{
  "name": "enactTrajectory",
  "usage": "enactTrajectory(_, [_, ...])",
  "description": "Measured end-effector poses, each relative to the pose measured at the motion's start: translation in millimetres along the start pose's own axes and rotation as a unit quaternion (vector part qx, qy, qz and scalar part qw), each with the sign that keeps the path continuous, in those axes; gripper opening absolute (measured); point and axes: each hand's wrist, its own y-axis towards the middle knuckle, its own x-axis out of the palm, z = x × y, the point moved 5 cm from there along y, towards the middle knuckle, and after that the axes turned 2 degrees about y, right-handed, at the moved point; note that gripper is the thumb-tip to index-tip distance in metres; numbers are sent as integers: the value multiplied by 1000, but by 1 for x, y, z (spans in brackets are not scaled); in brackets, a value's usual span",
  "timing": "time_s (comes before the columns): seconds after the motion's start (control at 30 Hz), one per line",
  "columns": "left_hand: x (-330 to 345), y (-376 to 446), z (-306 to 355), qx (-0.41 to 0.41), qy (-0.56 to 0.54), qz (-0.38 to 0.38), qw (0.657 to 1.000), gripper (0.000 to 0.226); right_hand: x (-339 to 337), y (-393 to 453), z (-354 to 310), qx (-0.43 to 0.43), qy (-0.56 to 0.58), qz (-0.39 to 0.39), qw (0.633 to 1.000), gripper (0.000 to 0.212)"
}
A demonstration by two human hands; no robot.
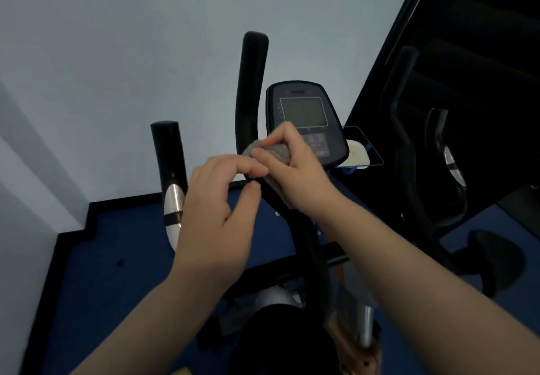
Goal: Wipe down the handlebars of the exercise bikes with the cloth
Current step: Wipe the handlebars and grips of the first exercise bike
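Observation:
A grey cloth (273, 152) is wrapped round the lower part of the tall black handlebar (251, 82) of the exercise bike. My right hand (295, 167) grips the cloth around that bar. My left hand (217, 211) is just left of it, fingers curled, with index finger and thumb at the bar below the cloth; whether they pinch anything I cannot make out. A second, shorter black handlebar (168, 152) with a silver sensor plate (173, 202) stands to the left, untouched.
The bike's console (304, 117) with a dark screen sits right behind my hands. A small tray with a white object (358, 152) hangs to its right. Another bike's handlebars (438, 140) stand at right. Blue floor (117, 257) and pale wall surround.

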Motion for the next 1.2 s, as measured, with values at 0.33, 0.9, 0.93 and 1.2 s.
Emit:
enactTrajectory(0.33, [28, -52, -13, -79, -10, -73, 994, 16, -54, -84, 21, 6, -96, -18, 995, 14])
enactTrajectory(0.9, [54, -54, -2, 45, 295, -233, 926, 56, -38, -123, 40, 14, -284, 214, 935, 8])
enactTrajectory(0.93, [53, -54, -5, 41, 289, -230, 928, 55, -28, -140, 44, -6, -255, 215, 943, 9])
enactTrajectory(1.2, [53, -55, -9, 33, 269, -220, 937, 55, -39, -118, 43, 26, -314, 237, 919, 13])
